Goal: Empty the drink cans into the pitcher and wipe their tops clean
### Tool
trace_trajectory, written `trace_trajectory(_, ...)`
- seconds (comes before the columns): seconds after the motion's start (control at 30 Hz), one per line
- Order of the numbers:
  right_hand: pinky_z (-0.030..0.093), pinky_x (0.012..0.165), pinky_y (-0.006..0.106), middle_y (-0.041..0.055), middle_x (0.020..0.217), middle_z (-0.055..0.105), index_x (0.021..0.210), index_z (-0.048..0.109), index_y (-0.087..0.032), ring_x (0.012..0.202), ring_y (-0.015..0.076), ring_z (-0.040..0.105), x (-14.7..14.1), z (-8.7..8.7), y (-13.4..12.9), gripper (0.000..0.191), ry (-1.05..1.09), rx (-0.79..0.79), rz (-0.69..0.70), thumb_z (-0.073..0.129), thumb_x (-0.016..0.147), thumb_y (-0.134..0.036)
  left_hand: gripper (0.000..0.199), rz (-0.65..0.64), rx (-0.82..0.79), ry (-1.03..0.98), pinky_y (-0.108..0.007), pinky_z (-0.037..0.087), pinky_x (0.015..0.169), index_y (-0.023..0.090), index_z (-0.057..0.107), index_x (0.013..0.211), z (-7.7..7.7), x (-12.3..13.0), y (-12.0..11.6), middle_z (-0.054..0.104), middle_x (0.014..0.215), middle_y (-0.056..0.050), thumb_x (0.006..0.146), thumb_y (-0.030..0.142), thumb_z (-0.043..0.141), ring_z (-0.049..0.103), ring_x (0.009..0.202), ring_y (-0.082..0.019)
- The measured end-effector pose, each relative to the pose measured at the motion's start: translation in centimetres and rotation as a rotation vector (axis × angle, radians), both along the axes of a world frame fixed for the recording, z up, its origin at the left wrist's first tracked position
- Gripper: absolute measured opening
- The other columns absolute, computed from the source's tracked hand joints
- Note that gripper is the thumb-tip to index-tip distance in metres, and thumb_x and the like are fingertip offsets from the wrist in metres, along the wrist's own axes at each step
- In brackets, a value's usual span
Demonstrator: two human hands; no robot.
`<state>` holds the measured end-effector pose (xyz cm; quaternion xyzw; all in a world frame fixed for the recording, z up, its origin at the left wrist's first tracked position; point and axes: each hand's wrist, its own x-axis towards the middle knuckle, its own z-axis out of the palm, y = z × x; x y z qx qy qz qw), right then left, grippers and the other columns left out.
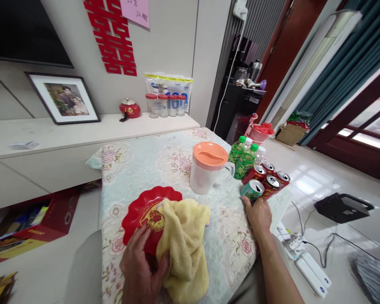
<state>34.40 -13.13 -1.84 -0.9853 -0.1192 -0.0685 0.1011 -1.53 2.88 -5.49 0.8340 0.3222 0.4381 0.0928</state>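
My left hand (142,268) lies at the near edge of a red scalloped plate (134,211), its fingers apart over the plate and its thumb against a yellow towel (190,249). The crumpled towel covers the plate's right part. My right hand (259,213) closes round the lower part of a green can (252,190) at the table's right side. Several red cans (272,182) stand upright just behind and beside it, their tops opened. A clear pitcher (205,177) with an orange lid stands in the middle of the table.
Green-capped bottles (246,162) stand behind the cans. A flowered cloth (174,160) covers the table. The white cabinet (114,128) at the back bears a framed photo (63,99), a red pot (129,109) and several glass jars (166,106). Power strips (313,270) lie on the floor at right.
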Motion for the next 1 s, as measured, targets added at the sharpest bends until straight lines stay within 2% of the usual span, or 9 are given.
trace_trajectory(0.23, 0.052, 0.085, 0.051, 0.0336, 0.109, 0.065, 0.117, 0.068, 0.004, 0.104, 0.0448, 0.066, -0.3, 0.2, -0.8, 0.071, 0.031, 0.023, 0.033, 0.048, 0.095, -0.061, 0.031, -0.061, -0.017, 0.071, -0.048, 0.050, 0.102, 0.018, 0.057, 0.126, 1.2, -0.2, -1.3, 0.059, 0.135, -0.016, 0.101, 0.035, 0.052, 0.057, 0.127, -0.032)
trace_trajectory(0.4, 0.052, 0.092, 0.050, 0.0222, 0.107, 0.068, 0.125, 0.069, -0.008, 0.109, 0.0390, 0.065, -2.4, -0.8, -2.5, 0.071, -0.009, 0.120, 0.113, 0.037, 0.095, -0.063, 0.024, -0.072, -0.021, 0.057, -0.047, 0.051, 0.102, 0.018, 0.059, 0.119, 1.6, -0.1, -1.6, 0.064, 0.129, -0.015, 0.100, 0.031, 0.052, 0.058, 0.127, -0.031)
trace_trajectory(0.47, 0.054, 0.090, 0.050, 0.0182, 0.101, 0.069, 0.115, 0.072, -0.011, 0.096, 0.0349, 0.067, -4.4, -1.4, -2.6, 0.071, -0.086, 0.307, 0.223, 0.035, 0.095, -0.068, 0.025, -0.080, -0.035, 0.052, -0.045, 0.052, 0.100, 0.019, 0.060, 0.120, 1.7, -0.1, -1.6, 0.065, 0.127, -0.015, 0.101, 0.033, 0.052, 0.060, 0.123, -0.030)
trace_trajectory(0.53, 0.056, 0.084, 0.045, 0.0140, 0.103, 0.069, 0.113, 0.070, -0.014, 0.089, 0.0290, 0.067, -7.2, -1.5, -2.1, 0.062, -0.075, 0.483, 0.433, 0.044, 0.096, -0.068, 0.026, -0.081, -0.047, 0.050, -0.045, 0.052, 0.098, 0.019, 0.060, 0.120, 1.7, 0.0, -1.6, 0.066, 0.124, -0.014, 0.101, 0.035, 0.052, 0.062, 0.119, -0.029)
trace_trajectory(0.6, 0.057, 0.082, 0.038, 0.0106, 0.109, 0.069, 0.115, 0.068, -0.019, 0.093, 0.0248, 0.067, -10.6, -1.3, -1.1, 0.043, 0.010, 0.601, 0.653, 0.053, 0.100, -0.056, 0.027, -0.081, -0.060, 0.049, -0.045, 0.053, 0.097, 0.019, 0.060, 0.120, 1.6, 0.0, -1.6, 0.067, 0.122, -0.014, 0.101, 0.036, 0.052, 0.063, 0.115, -0.029)
trace_trajectory(0.67, 0.057, 0.090, 0.036, 0.0097, 0.119, 0.067, 0.124, 0.064, -0.022, 0.107, 0.0238, 0.066, -14.1, -0.7, 0.1, 0.032, 0.057, 0.660, 0.892, 0.054, 0.103, -0.044, 0.027, -0.083, -0.073, 0.051, -0.046, 0.054, 0.096, 0.019, 0.060, 0.121, 1.5, 0.0, -1.5, 0.068, 0.122, -0.014, 0.102, 0.037, 0.052, 0.064, 0.115, -0.029)
trace_trajectory(0.8, 0.050, 0.109, 0.049, 0.0154, 0.150, 0.050, 0.154, 0.045, -0.021, 0.136, 0.0335, 0.050, -19.5, 0.1, 2.3, 0.066, 0.066, 0.560, 1.290, 0.064, 0.097, -0.046, 0.028, -0.097, -0.096, 0.053, -0.047, 0.053, 0.100, 0.020, 0.060, 0.122, 1.4, 0.0, -1.5, 0.068, 0.123, -0.014, 0.102, 0.037, 0.052, 0.063, 0.118, -0.030)
trace_trajectory(0.9, 0.051, 0.106, 0.052, 0.0157, 0.153, 0.047, 0.158, 0.042, -0.022, 0.133, 0.0348, 0.051, -21.0, 0.0, 3.1, 0.068, 0.035, 0.522, 1.317, 0.062, 0.094, -0.031, 0.029, -0.105, -0.115, 0.051, -0.048, 0.053, 0.102, 0.020, 0.059, 0.125, 1.5, 0.1, -1.6, 0.068, 0.125, -0.014, 0.101, 0.037, 0.053, 0.062, 0.121, -0.030)
trace_trajectory(1.0, 0.055, 0.101, 0.043, 0.0119, 0.140, 0.056, 0.152, 0.050, -0.027, 0.122, 0.0273, 0.058, -20.6, -0.1, 3.1, 0.062, 0.052, 0.609, 1.302, 0.050, 0.093, -0.012, 0.031, -0.109, -0.123, 0.051, -0.049, 0.053, 0.102, 0.019, 0.060, 0.125, 1.8, 0.1, -1.7, 0.067, 0.126, -0.014, 0.100, 0.037, 0.055, 0.062, 0.122, -0.031)
